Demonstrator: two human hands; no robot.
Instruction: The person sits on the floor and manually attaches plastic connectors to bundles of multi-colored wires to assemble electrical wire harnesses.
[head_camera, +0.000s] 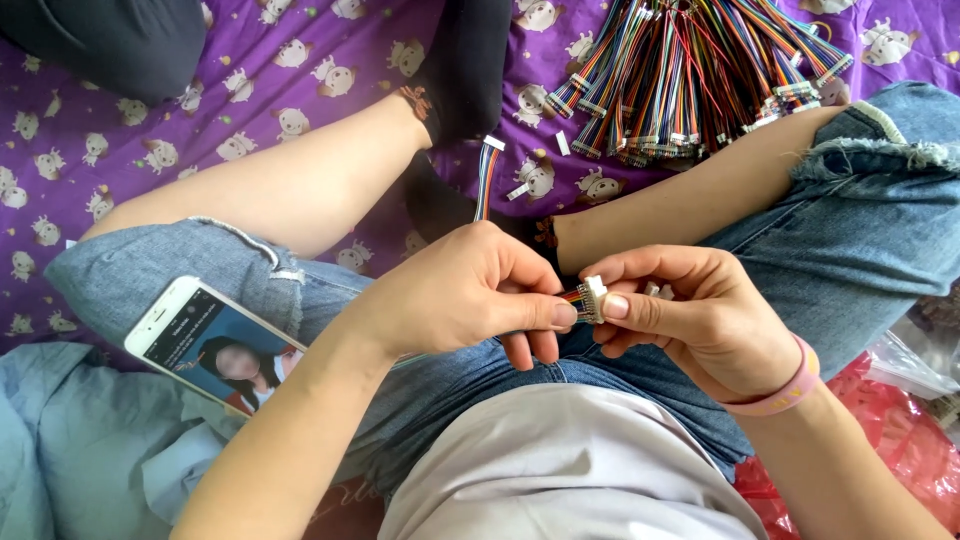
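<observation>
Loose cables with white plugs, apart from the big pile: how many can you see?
2. One cable is pinched between the left hand and the right hand. Another cable lies on the purple cloth. The pile may hide more.

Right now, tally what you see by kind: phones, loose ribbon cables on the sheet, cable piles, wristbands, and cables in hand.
Phone: 1
Loose ribbon cable: 1
Cable pile: 1
Pink wristband: 1
Cable in hand, pinched by left hand and right hand: 1
Total: 5

Wire bundle pile (690, 80) blocks far right; phone (215, 345) on left thigh; open purple sheet (200, 100) far left.
</observation>
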